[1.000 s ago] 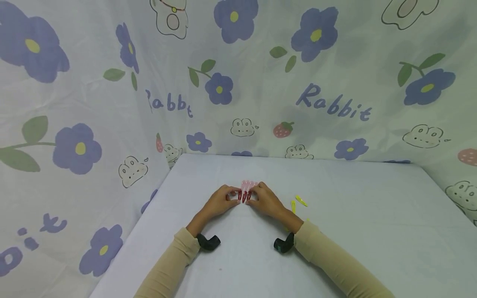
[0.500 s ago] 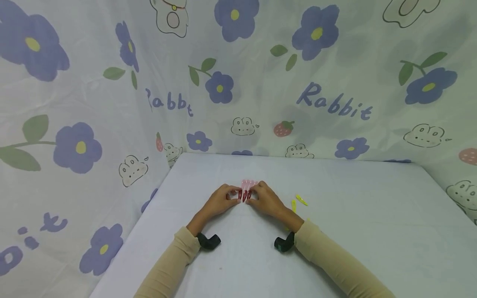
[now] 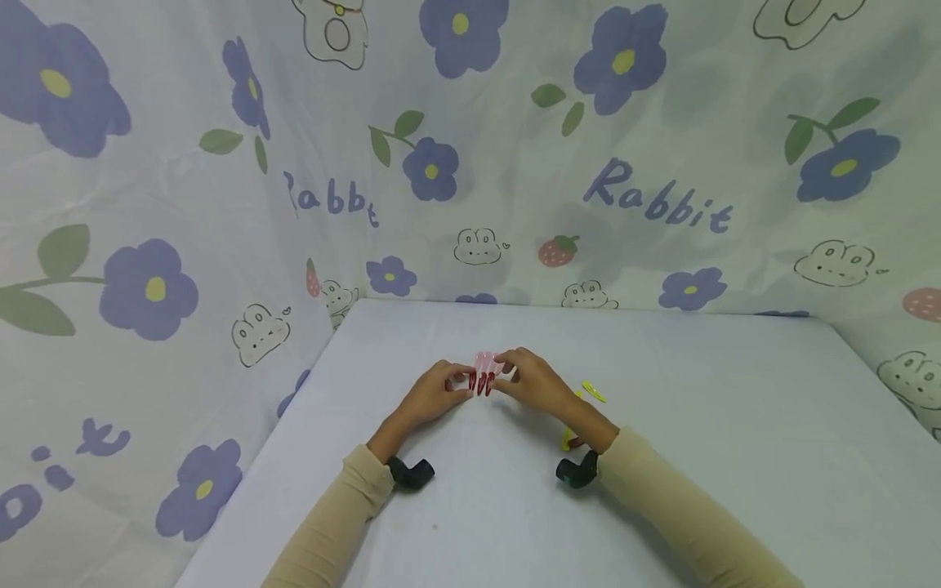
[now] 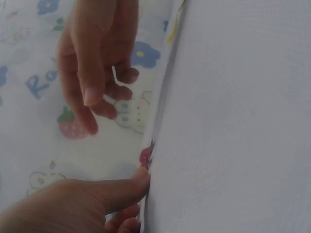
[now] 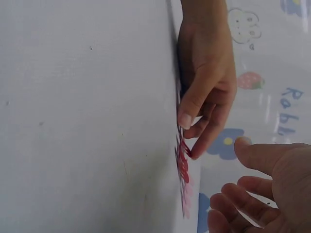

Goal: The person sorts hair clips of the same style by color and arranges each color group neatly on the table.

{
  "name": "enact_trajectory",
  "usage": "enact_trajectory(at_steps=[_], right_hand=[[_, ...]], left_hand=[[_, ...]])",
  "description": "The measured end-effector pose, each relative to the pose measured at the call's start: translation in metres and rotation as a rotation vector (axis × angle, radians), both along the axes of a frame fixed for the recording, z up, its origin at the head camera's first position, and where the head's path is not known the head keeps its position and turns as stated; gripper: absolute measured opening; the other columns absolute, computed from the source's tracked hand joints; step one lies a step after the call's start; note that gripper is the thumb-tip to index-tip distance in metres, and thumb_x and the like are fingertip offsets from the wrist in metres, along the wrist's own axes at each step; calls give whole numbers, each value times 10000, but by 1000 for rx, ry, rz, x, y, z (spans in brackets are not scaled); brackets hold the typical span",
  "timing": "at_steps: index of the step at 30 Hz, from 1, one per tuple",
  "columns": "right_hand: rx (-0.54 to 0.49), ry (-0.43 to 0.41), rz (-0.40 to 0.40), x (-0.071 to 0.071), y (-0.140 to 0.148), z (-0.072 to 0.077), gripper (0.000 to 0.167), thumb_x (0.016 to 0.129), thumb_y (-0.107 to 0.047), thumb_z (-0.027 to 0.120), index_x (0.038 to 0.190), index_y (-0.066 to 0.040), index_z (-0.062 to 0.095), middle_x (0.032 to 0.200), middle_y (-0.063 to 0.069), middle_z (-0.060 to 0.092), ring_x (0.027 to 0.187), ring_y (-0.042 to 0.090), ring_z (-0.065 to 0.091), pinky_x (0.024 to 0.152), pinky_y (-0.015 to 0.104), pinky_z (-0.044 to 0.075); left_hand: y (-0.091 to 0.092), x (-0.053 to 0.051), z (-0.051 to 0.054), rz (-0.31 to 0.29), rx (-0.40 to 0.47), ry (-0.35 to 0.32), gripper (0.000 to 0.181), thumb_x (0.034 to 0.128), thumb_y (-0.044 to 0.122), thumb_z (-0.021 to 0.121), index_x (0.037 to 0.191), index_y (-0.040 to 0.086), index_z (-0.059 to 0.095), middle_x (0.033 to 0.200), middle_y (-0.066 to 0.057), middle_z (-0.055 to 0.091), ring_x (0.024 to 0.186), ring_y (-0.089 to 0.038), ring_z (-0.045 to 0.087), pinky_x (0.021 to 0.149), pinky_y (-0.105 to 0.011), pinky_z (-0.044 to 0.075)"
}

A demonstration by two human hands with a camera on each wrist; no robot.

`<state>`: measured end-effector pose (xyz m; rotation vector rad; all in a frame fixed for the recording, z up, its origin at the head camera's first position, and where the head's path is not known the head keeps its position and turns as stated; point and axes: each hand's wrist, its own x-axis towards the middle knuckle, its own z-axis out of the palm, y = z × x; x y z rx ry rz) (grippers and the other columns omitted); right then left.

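Left hand (image 3: 434, 392): thumb and forefinger pinching the leftmost red clip (image 3: 473, 381) at its ends, thumb near, forefinger far. Right hand (image 3: 540, 384): fingers spread, nothing in them. Head view puts its thumb tip just beside the rightmost red clip (image 3: 490, 383), but the right wrist view shows it apart from the clips.

Key relation: three red clips side by side in a left-right row between the hands, each clip's long axis running near-far, slightly slanted. Row starts at the left hand's fingertips and extends right. Left hand is nearer, already in contact.

Pink clips (image 3: 483, 360) on the far side of the red row, also near-far, right part hidden by right-hand fingers. Can't tell from here whether red and pink touch.

Farther out: slanted yellow clip (image 3: 595, 392) right of the right wrist, long axis far-left to near-right. Another yellow clip (image 3: 567, 438) nearer, lying near-far. Right hand is the closer one to both. All on the white table (image 3: 470, 506).
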<state>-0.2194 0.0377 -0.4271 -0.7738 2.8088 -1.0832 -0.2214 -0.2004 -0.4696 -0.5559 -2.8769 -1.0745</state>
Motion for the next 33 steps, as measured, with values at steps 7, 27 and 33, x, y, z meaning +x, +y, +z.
enact_trajectory(at_steps=[7, 27, 33], right_hand=[[12, -14, 28, 9, 19, 15, 435, 908, -242, 750, 1284, -61, 627, 1009, 13, 671, 851, 137, 578, 732, 266, 507], [46, 47, 148, 38, 83, 11, 361, 920, -232, 732, 1219, -43, 659, 1031, 28, 676, 861, 91, 596, 730, 225, 523], [27, 32, 159, 46, 107, 10, 313, 923, -219, 727, 1184, -55, 676, 1017, -6, 682, 874, 78, 605, 746, 237, 522]], left_hand=[[0, 0, 2, 11, -4, -8, 422, 902, 242, 755, 1308, 177, 661, 1064, -29, 625, 815, -115, 523, 722, -286, 441], [-1, 0, 1, 13, 2, -8, 418, 904, 230, 752, 1307, 173, 660, 1073, -34, 628, 814, -115, 511, 719, -284, 432], [0, 0, 1, 5, 7, -14, 415, 903, 230, 753, 1304, 167, 661, 1071, -35, 627, 813, -111, 511, 718, -279, 433]])
